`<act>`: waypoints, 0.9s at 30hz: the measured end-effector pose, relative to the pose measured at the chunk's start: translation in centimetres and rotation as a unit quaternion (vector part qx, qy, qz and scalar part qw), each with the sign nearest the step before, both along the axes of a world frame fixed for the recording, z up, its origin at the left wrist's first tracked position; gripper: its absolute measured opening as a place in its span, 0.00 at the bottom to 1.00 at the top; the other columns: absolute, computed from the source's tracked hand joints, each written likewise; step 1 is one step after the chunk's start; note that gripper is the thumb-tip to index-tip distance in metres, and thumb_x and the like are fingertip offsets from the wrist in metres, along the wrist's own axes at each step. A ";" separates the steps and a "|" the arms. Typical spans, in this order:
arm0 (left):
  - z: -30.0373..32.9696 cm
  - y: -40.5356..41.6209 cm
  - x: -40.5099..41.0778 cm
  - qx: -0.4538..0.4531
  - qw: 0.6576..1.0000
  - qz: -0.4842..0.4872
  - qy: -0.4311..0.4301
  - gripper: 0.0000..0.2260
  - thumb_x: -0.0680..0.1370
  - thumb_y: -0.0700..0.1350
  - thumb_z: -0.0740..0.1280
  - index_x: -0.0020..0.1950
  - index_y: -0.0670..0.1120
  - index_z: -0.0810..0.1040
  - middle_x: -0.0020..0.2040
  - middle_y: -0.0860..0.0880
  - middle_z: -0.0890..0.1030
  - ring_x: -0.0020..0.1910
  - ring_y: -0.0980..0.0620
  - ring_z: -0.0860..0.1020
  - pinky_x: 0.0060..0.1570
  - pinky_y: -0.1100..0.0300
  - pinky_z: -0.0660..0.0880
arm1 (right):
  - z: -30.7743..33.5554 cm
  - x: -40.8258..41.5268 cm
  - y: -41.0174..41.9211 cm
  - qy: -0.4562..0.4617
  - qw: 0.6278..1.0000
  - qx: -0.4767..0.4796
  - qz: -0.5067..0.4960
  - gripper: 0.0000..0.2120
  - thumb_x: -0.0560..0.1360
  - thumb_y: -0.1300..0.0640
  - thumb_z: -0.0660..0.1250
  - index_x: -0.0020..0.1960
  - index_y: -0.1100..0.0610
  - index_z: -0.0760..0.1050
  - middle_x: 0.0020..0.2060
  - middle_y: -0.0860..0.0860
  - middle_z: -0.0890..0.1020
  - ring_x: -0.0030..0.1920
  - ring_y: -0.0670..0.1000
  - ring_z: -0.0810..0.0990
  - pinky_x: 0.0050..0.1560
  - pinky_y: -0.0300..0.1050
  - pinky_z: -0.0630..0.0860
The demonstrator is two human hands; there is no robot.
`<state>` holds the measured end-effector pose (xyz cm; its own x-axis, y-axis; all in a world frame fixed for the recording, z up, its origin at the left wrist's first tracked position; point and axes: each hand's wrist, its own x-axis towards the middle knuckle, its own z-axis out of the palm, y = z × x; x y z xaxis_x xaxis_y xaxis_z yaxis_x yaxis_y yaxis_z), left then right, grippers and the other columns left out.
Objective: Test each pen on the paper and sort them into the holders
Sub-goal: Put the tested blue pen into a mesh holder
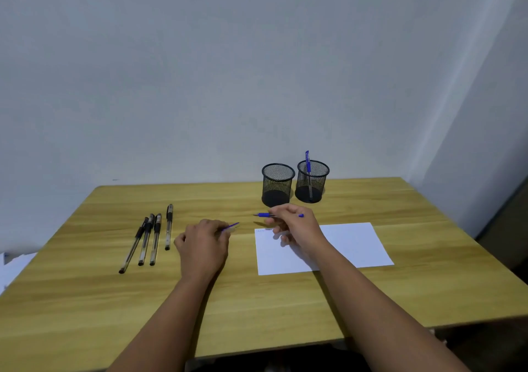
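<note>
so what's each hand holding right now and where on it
Right hand holds the blue pen by its barrel; left hand pinches its cap at one end.

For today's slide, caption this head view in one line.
Right hand holds uncapped blue pen, left hand its cap, above paper.

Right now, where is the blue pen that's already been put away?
In the head view, the blue pen stands in the right mesh holder at the table's far edge, beside the empty left holder and beyond the paper.
</note>
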<state>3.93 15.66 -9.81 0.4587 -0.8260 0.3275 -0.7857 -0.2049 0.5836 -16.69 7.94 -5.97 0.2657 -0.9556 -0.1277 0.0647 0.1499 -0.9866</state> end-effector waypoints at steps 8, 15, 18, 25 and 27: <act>0.5 0.4 0.2 -0.070 0.986 -0.095 0.114 0.07 0.80 0.50 0.68 0.56 0.57 0.84 0.47 0.65 0.80 0.55 0.55 0.77 0.63 0.41 0.72 | -0.2 0.3 0.6 0.013 0.999 -0.037 0.008 0.08 0.80 0.61 0.75 0.51 0.66 0.85 0.45 0.67 0.87 0.33 0.51 0.80 0.29 0.43 0.73; 0.8 0.6 0.0 -0.085 0.980 -0.126 0.130 0.08 0.81 0.47 0.69 0.57 0.54 0.84 0.51 0.63 0.82 0.56 0.55 0.76 0.60 0.49 0.74 | 0.0 0.7 0.8 0.004 0.999 -0.043 0.021 0.05 0.80 0.60 0.75 0.48 0.62 0.85 0.42 0.61 0.89 0.32 0.49 0.81 0.30 0.40 0.75; 0.5 0.6 0.2 -0.083 0.974 -0.138 0.156 0.08 0.81 0.45 0.69 0.57 0.54 0.84 0.51 0.62 0.82 0.57 0.56 0.76 0.58 0.54 0.74 | -0.2 0.6 1.0 0.007 0.999 -0.021 0.046 0.08 0.79 0.58 0.77 0.52 0.64 0.87 0.47 0.63 0.89 0.33 0.48 0.80 0.31 0.40 0.76; 1.0 0.8 0.5 -0.070 0.952 -0.149 0.260 0.08 0.82 0.43 0.67 0.53 0.53 0.86 0.49 0.55 0.86 0.49 0.61 0.81 0.49 0.63 0.74 | -0.4 1.9 0.6 -0.005 0.996 0.048 0.074 0.06 0.77 0.63 0.78 0.50 0.66 0.87 0.40 0.60 0.87 0.31 0.47 0.78 0.29 0.37 0.73; 1.2 1.1 0.5 -0.084 0.946 -0.140 0.279 0.09 0.82 0.43 0.67 0.53 0.52 0.86 0.47 0.54 0.86 0.46 0.62 0.81 0.46 0.65 0.73 | -0.3 2.6 0.5 -0.009 0.995 0.053 0.083 0.06 0.77 0.63 0.78 0.50 0.66 0.87 0.38 0.58 0.87 0.31 0.47 0.78 0.28 0.36 0.72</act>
<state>4.44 16.75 -8.66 0.3705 -0.8982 0.2366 -0.3549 0.0985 0.9297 -14.12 8.43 -6.22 0.4217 -0.8797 -0.2197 0.0478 0.2635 -0.9635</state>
